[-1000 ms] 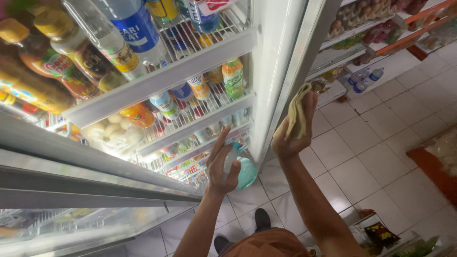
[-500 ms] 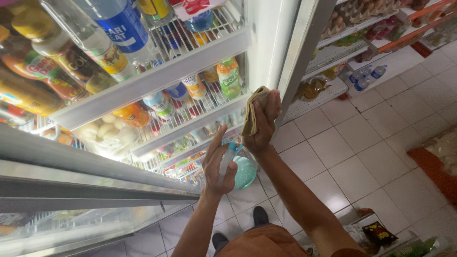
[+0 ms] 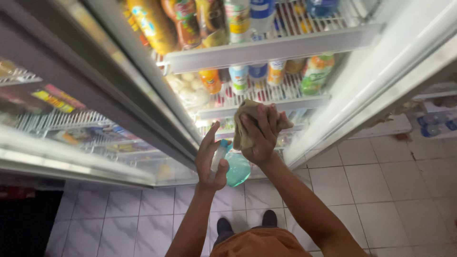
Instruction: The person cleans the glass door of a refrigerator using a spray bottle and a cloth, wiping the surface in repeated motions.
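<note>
My left hand holds a clear spray bottle with teal liquid and a white trigger head, low in front of the open drinks fridge. My right hand grips a crumpled beige cloth just above the bottle, in front of the white wire shelf edge. Both arms reach forward from the bottom of the view. Bottled drinks in orange, green and blue stand on the shelves behind my hands.
The open fridge door angles up on the right. A second glass-fronted fridge stands to the left. White floor tiles lie below, with my dark shoes. Water bottles sit on a low shelf at far right.
My right hand with the cloth has moved left from the door edge to the shelf front, just above the spray bottle. The view has shifted left and closer.
</note>
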